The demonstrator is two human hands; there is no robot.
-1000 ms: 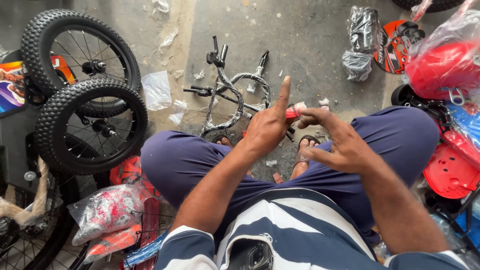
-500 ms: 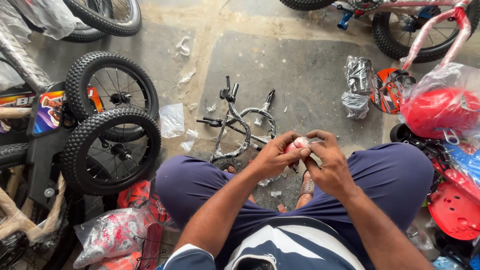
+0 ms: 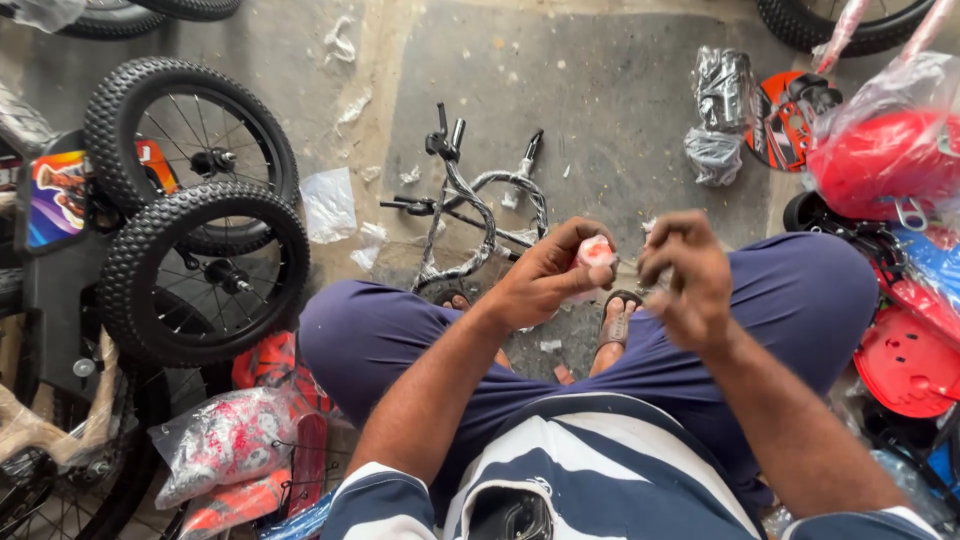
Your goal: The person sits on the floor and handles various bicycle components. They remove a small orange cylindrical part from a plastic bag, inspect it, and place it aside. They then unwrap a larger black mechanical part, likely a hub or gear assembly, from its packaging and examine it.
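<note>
Left hand [image 3: 545, 275] closed round small red-white part [image 3: 592, 252], held over knees. Right hand [image 3: 685, 275] just beside, fingers curled; possibly pinching clear wrap, view poor. Part partly unwrapped; rest of work undone: metal handlebars [image 3: 470, 200] loose on concrete floor [image 3: 600, 100], knobby wheels [image 3: 200, 270] unmounted, red plastic pieces [image 3: 880, 150] bagged.

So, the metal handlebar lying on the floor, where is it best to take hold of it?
Probably at the curved middle tubing of the handlebar, coming from above: it lies flat on the concrete floor, that bend is bare, while the ends carry brake levers and clamps.
</note>
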